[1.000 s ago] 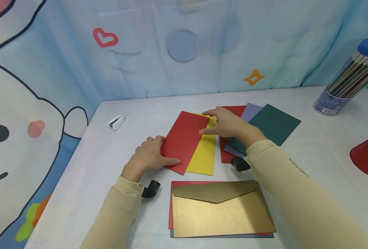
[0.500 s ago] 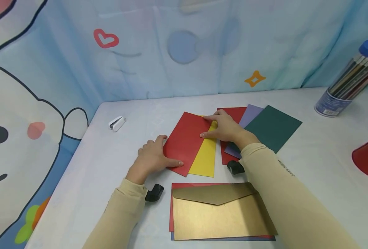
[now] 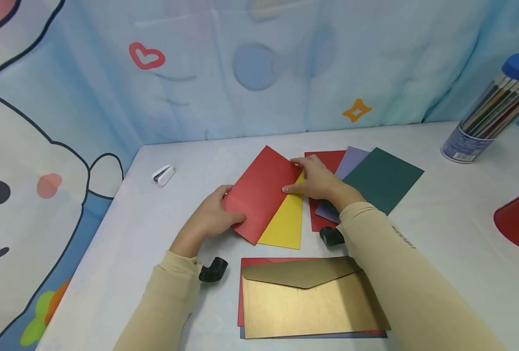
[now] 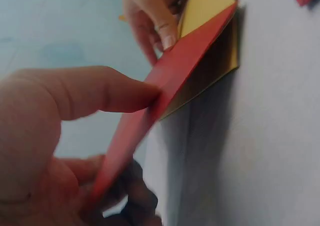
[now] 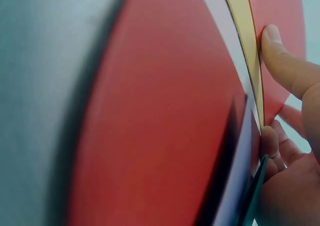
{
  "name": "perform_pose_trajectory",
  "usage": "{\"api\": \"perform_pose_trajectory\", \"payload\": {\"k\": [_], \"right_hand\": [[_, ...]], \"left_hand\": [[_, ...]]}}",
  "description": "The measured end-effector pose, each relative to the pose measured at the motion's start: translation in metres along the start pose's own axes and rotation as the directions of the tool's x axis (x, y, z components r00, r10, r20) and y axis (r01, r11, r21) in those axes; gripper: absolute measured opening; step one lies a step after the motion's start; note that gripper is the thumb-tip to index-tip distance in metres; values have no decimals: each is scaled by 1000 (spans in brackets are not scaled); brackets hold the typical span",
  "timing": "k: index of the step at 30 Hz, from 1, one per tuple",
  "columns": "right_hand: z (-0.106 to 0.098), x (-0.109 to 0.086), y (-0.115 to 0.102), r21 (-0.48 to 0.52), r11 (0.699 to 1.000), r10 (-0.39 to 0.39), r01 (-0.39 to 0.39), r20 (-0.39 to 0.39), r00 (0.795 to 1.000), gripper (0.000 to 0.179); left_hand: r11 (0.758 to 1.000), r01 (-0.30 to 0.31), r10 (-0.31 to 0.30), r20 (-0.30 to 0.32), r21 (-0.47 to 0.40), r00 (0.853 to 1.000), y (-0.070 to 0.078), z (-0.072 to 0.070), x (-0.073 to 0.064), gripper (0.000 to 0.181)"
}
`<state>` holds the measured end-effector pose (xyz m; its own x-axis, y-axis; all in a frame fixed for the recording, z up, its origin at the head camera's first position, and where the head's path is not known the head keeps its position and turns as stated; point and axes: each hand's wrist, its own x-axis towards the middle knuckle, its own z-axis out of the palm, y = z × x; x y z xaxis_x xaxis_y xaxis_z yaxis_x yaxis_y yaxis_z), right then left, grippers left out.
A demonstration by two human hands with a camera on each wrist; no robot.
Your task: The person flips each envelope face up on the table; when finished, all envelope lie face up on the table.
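A plain red card (image 3: 261,195) is tilted up from the table, its left edge raised, over a yellow card (image 3: 286,229) that shows along its right side. My left hand (image 3: 211,212) pinches the red card's lower left side, thumb on the front face and fingers behind, as the left wrist view shows. At the upper right edge, my right hand (image 3: 321,180) holds the same card between thumb (image 5: 275,48) and fingers. Partly under the right hand and wrist lie another red card (image 3: 329,158), a purple card (image 3: 352,161) and a dark green card (image 3: 384,175).
A gold envelope (image 3: 308,309) with its flap upward lies nearest me, over red and blue pieces. A white stapler-like item (image 3: 164,175) sits at left. A pencil tub (image 3: 468,144) stands back right, with a red container (image 3: 518,217) at the right edge.
The red card's left side has lifted off the table and its top has moved up and right. My left fingers now curl behind it. The right hand has shifted slightly.
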<state>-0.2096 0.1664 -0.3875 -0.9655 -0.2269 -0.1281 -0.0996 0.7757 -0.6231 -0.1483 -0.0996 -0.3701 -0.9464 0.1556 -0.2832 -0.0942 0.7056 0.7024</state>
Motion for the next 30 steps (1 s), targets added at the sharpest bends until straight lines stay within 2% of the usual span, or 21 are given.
{"api": "perform_pose_trajectory", "payload": {"k": [5, 11, 15, 19, 22, 25, 28, 30], "right_hand": [[0, 0, 1, 12, 1000, 17, -17, 13, 1000, 89], [1, 1, 0, 28, 999, 31, -31, 11, 999, 88], [3, 2, 0, 33, 999, 43, -43, 6, 999, 87], [3, 3, 1, 33, 998, 53, -53, 2, 999, 88], [3, 4, 1, 35, 998, 61, -60, -3, 998, 89], [2, 3, 1, 48, 997, 67, -66, -17, 998, 85], [-2, -1, -1, 73, 995, 70, -63, -89, 994, 66], [-8, -6, -3, 94, 995, 60, -45, -155, 986, 51]], "left_hand": [[998, -54, 54, 5, -26, 999, -2, -10, -3, 77], [991, -129, 127, 53, 37, 990, -12, -19, -2, 73], [992, -127, 125, 77, 23, 989, -15, -24, -1, 81], [993, -113, 112, 70, 13, 991, -16, -27, -1, 82], [993, -118, 117, 41, 20, 992, -15, -27, -1, 77], [994, -107, 107, -13, -2, 994, -12, -29, -2, 69], [996, -88, 84, -91, -34, 992, -7, -33, -6, 53], [993, -109, 100, -158, -52, 982, -4, -37, -10, 39]]}}
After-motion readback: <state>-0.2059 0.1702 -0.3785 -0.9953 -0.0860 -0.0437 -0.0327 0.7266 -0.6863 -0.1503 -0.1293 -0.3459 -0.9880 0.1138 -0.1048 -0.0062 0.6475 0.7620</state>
